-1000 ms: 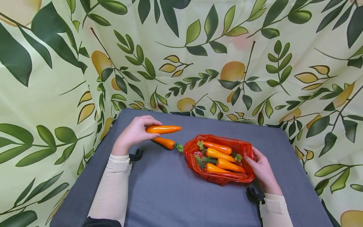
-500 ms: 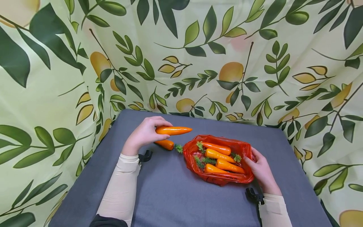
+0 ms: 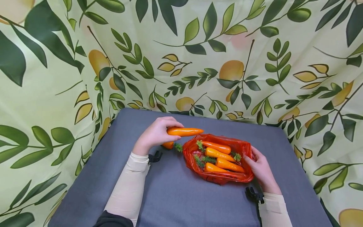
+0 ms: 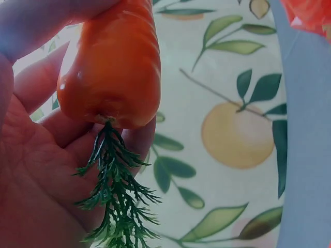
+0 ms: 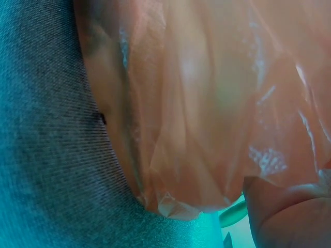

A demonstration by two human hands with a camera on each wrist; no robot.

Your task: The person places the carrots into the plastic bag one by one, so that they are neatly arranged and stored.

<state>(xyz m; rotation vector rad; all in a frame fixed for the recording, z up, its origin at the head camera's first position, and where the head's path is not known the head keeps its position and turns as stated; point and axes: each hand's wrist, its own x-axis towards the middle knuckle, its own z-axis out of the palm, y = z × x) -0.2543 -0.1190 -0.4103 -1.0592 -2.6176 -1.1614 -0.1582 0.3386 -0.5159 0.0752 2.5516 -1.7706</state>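
Note:
My left hand (image 3: 157, 134) grips an orange carrot (image 3: 185, 131) by its thick end, its tip pointing right above the far-left rim of a red plastic bag (image 3: 195, 168). In the left wrist view the carrot's blunt end (image 4: 116, 67) shows, with green feathery leaves (image 4: 116, 191) hanging by the palm. My right hand (image 3: 262, 168) pinches the bag's right edge, thumb over the rim. Inside the opened bag lie several carrots (image 3: 219, 154) with green tops. Crinkled bag film (image 5: 207, 113) fills most of the right wrist view, the thumb (image 5: 289, 212) at its lower corner.
Another carrot (image 3: 168, 145) lies on the grey table (image 3: 175, 195) left of the bag, mostly hidden behind my left hand, its green top (image 3: 178, 147) towards the bag. Leaf-patterned cloth (image 3: 198, 78) hangs behind the table and at its sides.
My left hand has moved right with the carrot, bringing its tip from left of the bag to over the bag's rim. The right hand and the bag have stayed in place.

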